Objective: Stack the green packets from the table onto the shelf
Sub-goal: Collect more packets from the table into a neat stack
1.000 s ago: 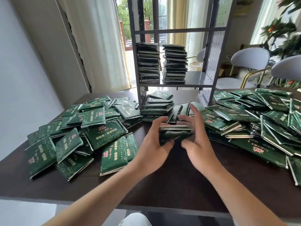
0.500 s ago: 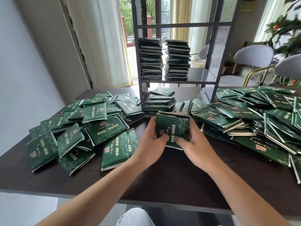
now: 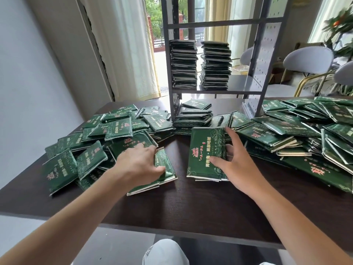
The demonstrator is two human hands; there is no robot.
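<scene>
Right hand now alone holds small packet bundle, grip around right edge, resting on table near centre. Left hand has let go, fingers flat on packet in left pile. Shelf far, two stacks; gathering continues.

A single wide-angle view looks from the person's head, forward and down across the dark counter. It sits close: both forearms enter from the bottom edge and the left hand and right hand fall near mid-frame, with a pale knee (only partly seen) at the very bottom. The view faces the metal shelf standing at the counter's far side, roughly centred, with a curtained window behind it. Straight lines bow toward the edges. No second view shares the scene.
</scene>
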